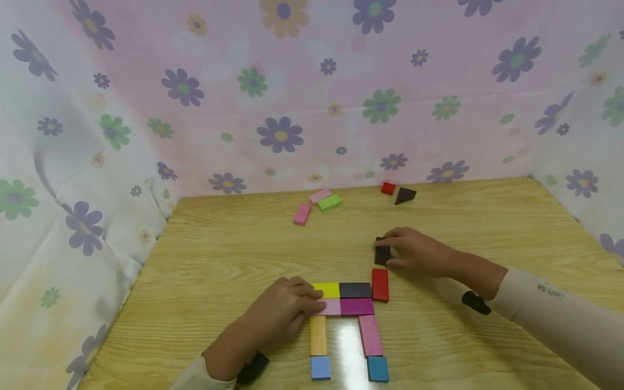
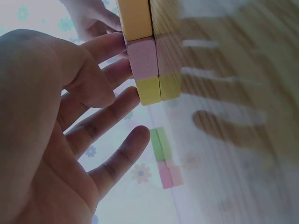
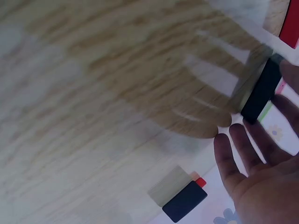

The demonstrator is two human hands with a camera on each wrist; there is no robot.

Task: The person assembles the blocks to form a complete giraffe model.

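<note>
My right hand (image 1: 419, 253) pinches a black block (image 1: 382, 254) between thumb and fingers, just beyond a red block (image 1: 380, 285). In the right wrist view that black block (image 3: 262, 91) shows between the fingertips. My left hand (image 1: 283, 306) rests its fairly straight fingertips against a yellow block (image 1: 326, 290) and a light pink block (image 1: 332, 307). These lie edge to edge with a dark block (image 1: 355, 290) and a magenta block (image 1: 357, 307). Below them run an orange block (image 1: 318, 336) above a light blue one (image 1: 320, 368), and a pink block (image 1: 370, 336) above a teal one (image 1: 377, 369).
Toward the back of the wooden table (image 1: 234, 233) lie two pink blocks, one of them nearer (image 1: 302, 214), and a green block (image 1: 330, 203). A small red block (image 1: 388, 188) and a black angled block (image 1: 405, 195) sit further right. Flowered cloth (image 1: 302, 97) surrounds the table's back and sides.
</note>
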